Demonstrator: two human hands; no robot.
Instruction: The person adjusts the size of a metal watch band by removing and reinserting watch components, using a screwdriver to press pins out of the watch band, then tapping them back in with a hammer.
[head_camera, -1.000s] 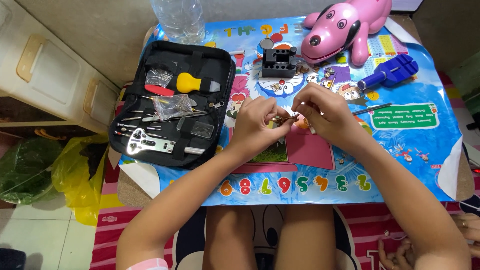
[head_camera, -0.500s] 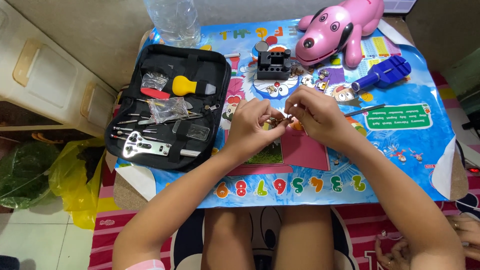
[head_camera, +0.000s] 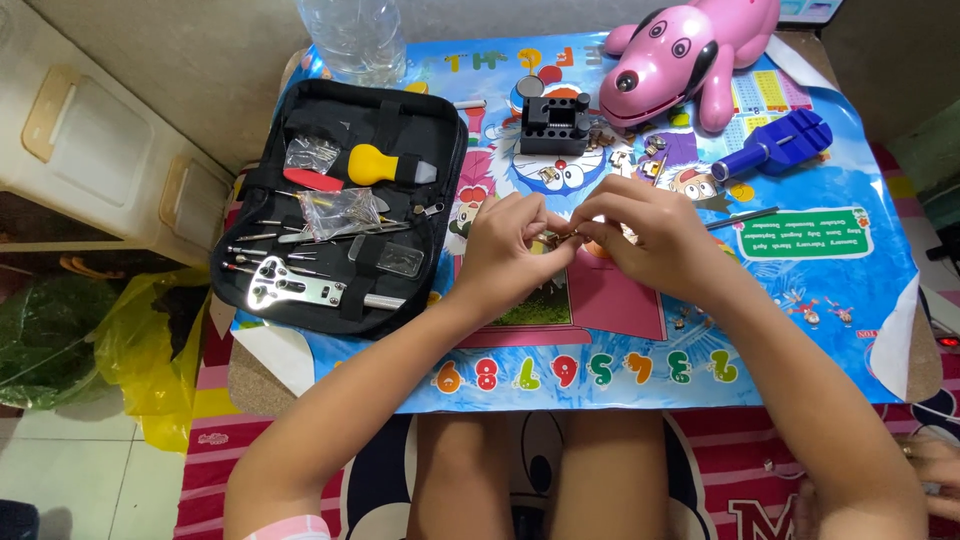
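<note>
Between our fingertips, over the middle of the table, we pinch a small metal piece (head_camera: 562, 237); it is too tiny for us to tell what kind of part it is. Our left hand (head_camera: 510, 250) has its fingers curled in and pressed on it from one side, and our right hand (head_camera: 650, 235) nips it from the other, so the two sets of fingertips meet almost touching. Under our hands lies a bright cartoon mat (head_camera: 800, 300) with coloured numerals along its near edge, covering the small table. Just beyond our fingers stands a black block holder (head_camera: 553, 122), with small metal bits (head_camera: 640, 160) scattered beside it on the mat. To our left lies an open black tool case (head_camera: 400, 110); in it we see a yellow-handled knife (head_camera: 385, 165), a red-handled tool (head_camera: 312, 181), two clear plastic bags (head_camera: 340, 210) of small parts, thin metal tools (head_camera: 265, 250) in elastic loops and a silver wrench-like opener (head_camera: 295, 288). Farther off to the right sit a blue pin remover tool (head_camera: 775, 148) and a pink toy dog (head_camera: 690, 55), and a clear plastic bottle (head_camera: 350, 35) stands at the far edge. A yellow plastic bag (head_camera: 150, 350) lies on the floor at left.
</note>
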